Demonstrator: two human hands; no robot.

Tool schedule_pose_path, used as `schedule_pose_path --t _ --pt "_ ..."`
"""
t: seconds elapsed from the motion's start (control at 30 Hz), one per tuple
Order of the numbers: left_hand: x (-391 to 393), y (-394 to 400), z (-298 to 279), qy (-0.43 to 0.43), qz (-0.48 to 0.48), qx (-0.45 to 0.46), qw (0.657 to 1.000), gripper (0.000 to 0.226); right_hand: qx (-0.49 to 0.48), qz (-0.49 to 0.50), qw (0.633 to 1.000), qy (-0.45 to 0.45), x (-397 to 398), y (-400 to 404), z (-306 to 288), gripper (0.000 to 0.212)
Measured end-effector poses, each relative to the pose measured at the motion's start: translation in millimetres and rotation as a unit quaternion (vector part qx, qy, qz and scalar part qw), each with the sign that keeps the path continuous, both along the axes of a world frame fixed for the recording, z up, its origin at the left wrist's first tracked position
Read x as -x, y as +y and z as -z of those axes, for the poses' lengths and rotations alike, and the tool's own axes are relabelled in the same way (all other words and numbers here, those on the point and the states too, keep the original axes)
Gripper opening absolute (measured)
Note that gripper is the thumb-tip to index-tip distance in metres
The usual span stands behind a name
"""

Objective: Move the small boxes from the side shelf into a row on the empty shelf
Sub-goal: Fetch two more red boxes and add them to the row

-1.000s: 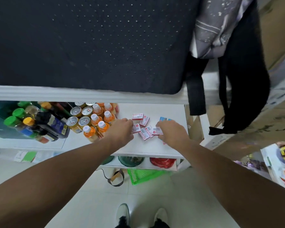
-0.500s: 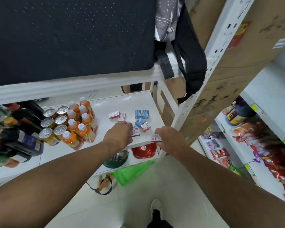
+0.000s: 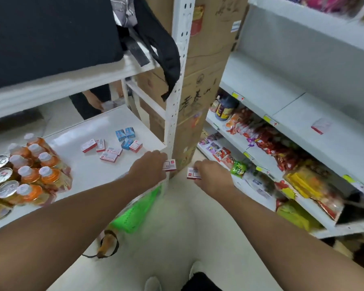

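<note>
My left hand (image 3: 148, 166) grips a small red-and-white box (image 3: 170, 165) just past the right front corner of the white side shelf (image 3: 88, 173). My right hand (image 3: 211, 177) holds another red-and-white box (image 3: 193, 173) in the air between the two shelf units. Several small boxes lie loose on the side shelf: red-and-white ones (image 3: 108, 156) and blue ones (image 3: 124, 134). To the right runs a long white shelf (image 3: 334, 143) with one red-and-white box (image 3: 320, 126) on it.
Orange bottles (image 3: 40, 171) and cans (image 3: 3, 177) crowd the side shelf's left part. A perforated white post (image 3: 174, 97) and cardboard cartons (image 3: 206, 80) stand between the units. Snack packets (image 3: 282, 156) fill the lower right shelves. A green basket (image 3: 135, 213) sits below. A person stands behind the side shelf.
Both hands have lifted off the side shelf, each with a box, and moved right past the post. The view has swung right, bringing the right-hand shelves into sight.
</note>
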State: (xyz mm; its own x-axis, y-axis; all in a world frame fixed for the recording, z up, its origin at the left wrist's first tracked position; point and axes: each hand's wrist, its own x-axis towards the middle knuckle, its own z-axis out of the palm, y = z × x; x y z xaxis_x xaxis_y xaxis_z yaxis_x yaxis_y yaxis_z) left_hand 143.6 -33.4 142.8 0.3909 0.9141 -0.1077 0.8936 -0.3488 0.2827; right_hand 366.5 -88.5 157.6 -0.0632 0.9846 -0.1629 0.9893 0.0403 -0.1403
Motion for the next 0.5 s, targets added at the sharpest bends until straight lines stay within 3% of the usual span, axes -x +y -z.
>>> schedule_pose_path --t 0.13,0.5 --pt "-47.4 -7.3 -6.4 -0.018 0.059 -0.013 0.998 0.023 -0.012 0.060 0.998 -0.014 -49.6 -31.3 -11.4 0.027" --pt "-228.1 -20.8 -33.7 0.023 0.220 -0.046 0.974 0.028 -0.021 0.211 0.977 -0.014 -202.4 -114.8 -28.1 0.030"
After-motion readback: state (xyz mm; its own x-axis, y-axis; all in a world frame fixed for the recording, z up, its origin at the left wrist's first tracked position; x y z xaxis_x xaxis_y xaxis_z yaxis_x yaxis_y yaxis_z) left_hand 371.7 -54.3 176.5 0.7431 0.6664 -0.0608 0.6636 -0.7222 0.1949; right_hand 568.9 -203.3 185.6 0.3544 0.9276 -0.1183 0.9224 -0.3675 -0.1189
